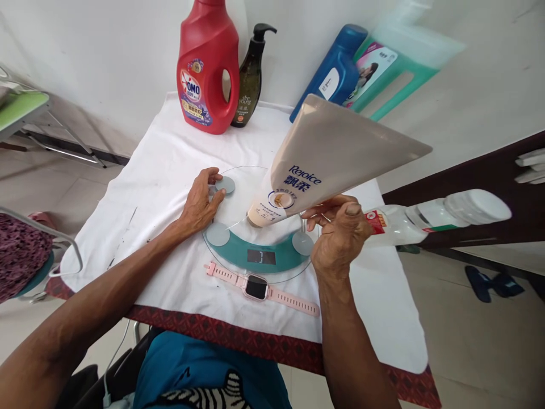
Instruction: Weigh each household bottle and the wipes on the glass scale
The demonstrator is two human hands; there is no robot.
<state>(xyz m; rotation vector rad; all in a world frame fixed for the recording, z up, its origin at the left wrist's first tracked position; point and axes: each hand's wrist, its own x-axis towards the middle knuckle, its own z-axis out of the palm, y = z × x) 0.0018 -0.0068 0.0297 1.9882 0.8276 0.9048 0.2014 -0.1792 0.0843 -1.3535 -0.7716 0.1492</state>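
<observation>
One Rejoice squeeze tube (317, 145), narrow end down over the glass scale (232, 253), long axis leaning up and rightward, lies forward-left of your nearer right hand (343, 233), half-curled, grip uncertain from here; your left hand (197, 200), loosely spread, at the scale's left edge.

Lighting: bright, diffuse, even across white cloth (174, 165); shadows soft. Highlights: pale sheen on tube (340, 150). Focus: lettering on red bottle (208, 62) legible; green jug (409, 57) smeared, its top ghosted. Distortion: wide-angle; white bottle (430, 218) stretched toward right edge. Floor at right: dimmer, softer.
</observation>
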